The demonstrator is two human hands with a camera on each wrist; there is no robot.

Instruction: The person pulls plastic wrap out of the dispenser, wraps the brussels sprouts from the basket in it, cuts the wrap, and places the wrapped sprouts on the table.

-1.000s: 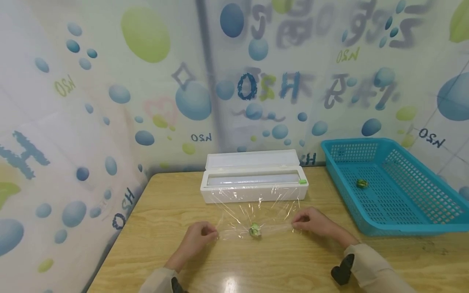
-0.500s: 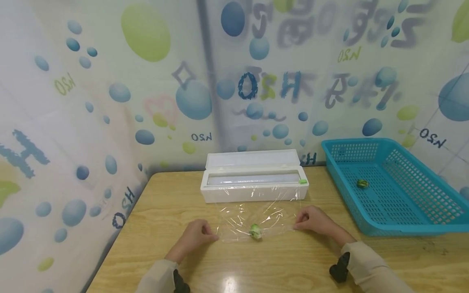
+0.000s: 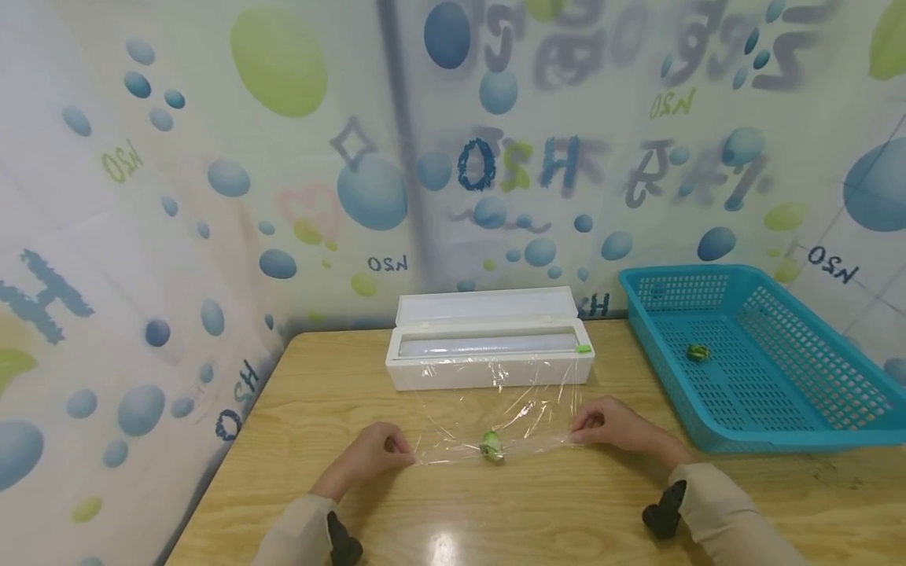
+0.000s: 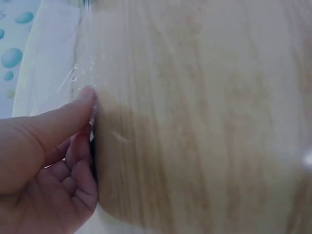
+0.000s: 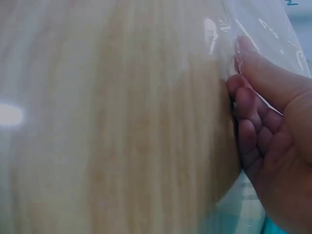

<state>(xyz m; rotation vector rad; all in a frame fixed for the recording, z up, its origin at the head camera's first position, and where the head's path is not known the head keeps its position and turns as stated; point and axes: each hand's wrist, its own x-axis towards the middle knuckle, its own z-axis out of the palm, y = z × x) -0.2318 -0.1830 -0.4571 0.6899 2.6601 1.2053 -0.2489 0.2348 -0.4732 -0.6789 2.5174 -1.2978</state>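
Clear film [image 3: 527, 413] is stretched between two hands, its near edge drawn out from about 9 o'clock to 3 o'clock as the head view shows it, taking the small green vegetable [image 3: 491, 446] as the centre of the dial. The left hand [image 3: 368, 454], at 9 o'clock, pinches one corner of the film between thumb and fingers. The right hand [image 3: 614, 428], at 3 o'clock, pinches the opposite corner, thumb pressed to the forefinger; its other fingers are curled in, as the right wrist view shows. The vegetable lies at the film's near edge, midway between the hands and well apart from both; whether the film passes over or under it is hard to tell.

From the hands, the film runs back toward 12 o'clock, to a white box [image 3: 488, 376] with a roll [image 3: 488, 346] lying inside. Its lid [image 3: 488, 305] is tipped back, on the far side, and a green tab [image 3: 583, 348] sits at the box's 1 o'clock corner.

Toward 2 o'clock stands a blue-green basket [image 3: 807, 440], with a second vegetable [image 3: 697, 352] lying on its floor. Beige sleeves [image 3: 736, 511] come in near 8 and 4 o'clock, each with a black piece [image 3: 665, 512] at the cuff. All rests on a wood-grained table [image 3: 325, 385], and behind it hangs a pale backdrop [image 3: 602, 94] printed with blue and green dots.
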